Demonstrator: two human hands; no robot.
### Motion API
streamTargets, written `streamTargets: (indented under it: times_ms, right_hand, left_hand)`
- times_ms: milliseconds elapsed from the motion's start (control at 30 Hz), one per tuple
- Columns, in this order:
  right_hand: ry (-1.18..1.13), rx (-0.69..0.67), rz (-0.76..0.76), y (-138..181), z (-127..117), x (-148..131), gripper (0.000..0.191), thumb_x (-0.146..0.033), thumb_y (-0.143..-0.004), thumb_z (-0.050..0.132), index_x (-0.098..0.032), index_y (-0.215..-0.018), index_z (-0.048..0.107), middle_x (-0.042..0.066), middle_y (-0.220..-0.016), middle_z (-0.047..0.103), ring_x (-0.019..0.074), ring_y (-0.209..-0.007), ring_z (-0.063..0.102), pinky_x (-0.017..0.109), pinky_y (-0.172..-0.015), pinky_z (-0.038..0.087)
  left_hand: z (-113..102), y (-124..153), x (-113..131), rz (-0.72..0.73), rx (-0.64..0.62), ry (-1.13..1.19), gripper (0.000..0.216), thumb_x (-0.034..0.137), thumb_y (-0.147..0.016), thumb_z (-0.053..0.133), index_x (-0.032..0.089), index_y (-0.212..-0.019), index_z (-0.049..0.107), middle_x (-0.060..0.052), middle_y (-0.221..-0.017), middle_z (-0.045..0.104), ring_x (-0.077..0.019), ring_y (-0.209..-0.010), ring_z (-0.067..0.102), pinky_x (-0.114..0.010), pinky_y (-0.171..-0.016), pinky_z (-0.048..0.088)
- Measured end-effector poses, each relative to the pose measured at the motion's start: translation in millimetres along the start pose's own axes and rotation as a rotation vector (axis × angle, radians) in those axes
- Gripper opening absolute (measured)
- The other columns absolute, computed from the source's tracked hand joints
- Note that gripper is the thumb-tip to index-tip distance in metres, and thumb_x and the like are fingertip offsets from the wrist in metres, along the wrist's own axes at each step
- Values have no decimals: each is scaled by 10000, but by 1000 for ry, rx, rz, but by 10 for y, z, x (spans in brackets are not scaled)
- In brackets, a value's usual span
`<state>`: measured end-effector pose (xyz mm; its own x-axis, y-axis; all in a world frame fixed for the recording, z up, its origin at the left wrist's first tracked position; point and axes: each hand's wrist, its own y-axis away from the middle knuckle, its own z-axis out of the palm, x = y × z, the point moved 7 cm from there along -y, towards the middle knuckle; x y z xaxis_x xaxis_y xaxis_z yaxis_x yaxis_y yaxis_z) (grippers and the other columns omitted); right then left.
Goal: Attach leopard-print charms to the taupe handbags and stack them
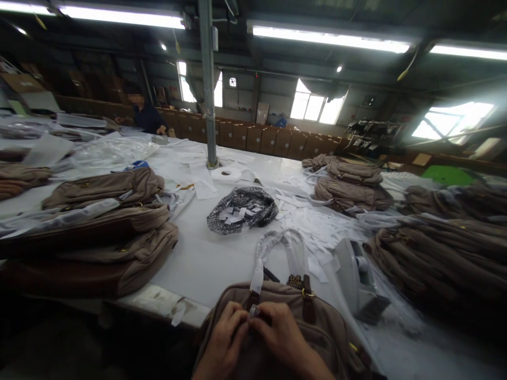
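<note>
A taupe-brown bag [328, 343] with dark brown leather tabs and gold rings is right in front of me, at the table's near edge. Its two handles [259, 258] are wrapped in white material and stand up in a loop. My left hand [226, 335] and my right hand [279, 327] meet at the foot of the left handle strap, fingertips pinched together. Between them shows a small white piece [252, 311]; whether it is wrapping or paper I cannot tell. A leopard-patterned item [295, 281] hangs behind the bag's top edge.
Brown bags are piled at left [130, 221] and right [443, 258]. A grey tape dispenser [358, 279] stands right of my bag. Beyond lie a black-and-white speckled pouch [222, 214] of paper bits, scattered white slips [317, 227], a tape roll [225, 174], a post [208, 79] and another person [148, 119].
</note>
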<state>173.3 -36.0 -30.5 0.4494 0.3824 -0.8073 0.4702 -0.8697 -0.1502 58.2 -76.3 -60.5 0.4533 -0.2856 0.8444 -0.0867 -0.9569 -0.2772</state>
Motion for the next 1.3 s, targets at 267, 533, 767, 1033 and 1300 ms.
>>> streamTargets:
  times_ms: [267, 533, 767, 1033, 1300]
  right_hand:
    - [4, -9, -50, -18, -153, -63, 198, -63, -779, 537, -196, -784, 683, 0, -759, 691, 147, -724, 624, 209, -667, 413]
    - [-57, 305, 59, 259, -257, -5, 264, -127, -801, 502, -198, -1009, 648, 52, -932, 702, 187, -847, 658, 234, -749, 489]
    - [-242, 219, 101, 147, 59, -66, 368, -62, -728, 499, -185, -1042, 645, 33, -881, 719, 180, -799, 673, 223, -719, 501]
    - [-251, 192, 139, 109, 53, 39, 127, -108, -736, 555, -186, -774, 649, -8, -694, 663, 148, -656, 607, 198, -600, 434]
    - [-342, 173, 98, 139, 101, 187, 61, -163, -800, 551, -179, -770, 602, -7, -696, 626, 137, -660, 573, 193, -598, 413]
  left_hand:
    - [46, 28, -64, -29, 114, 0, 164, 272, -918, 387, 205, -823, 502, -31, -865, 505, -170, -871, 535, -283, -799, 456]
    - [12, 51, -99, -27, 281, -63, 126, 263, -898, 432, 210, -813, 509, -20, -846, 525, -166, -836, 553, -266, -755, 470]
    - [31, 106, -129, 40, 324, -158, 100, 233, -869, 462, 213, -860, 559, -39, -879, 565, -180, -840, 595, -282, -740, 515]
    - [64, 114, -120, 6, 277, -117, 179, 227, -895, 424, 227, -841, 595, -38, -873, 564, -175, -845, 594, -284, -758, 519]
    - [-33, 59, -153, -135, 242, -58, 151, 310, -867, 501, 218, -865, 622, -33, -873, 610, -182, -846, 617, -291, -763, 526]
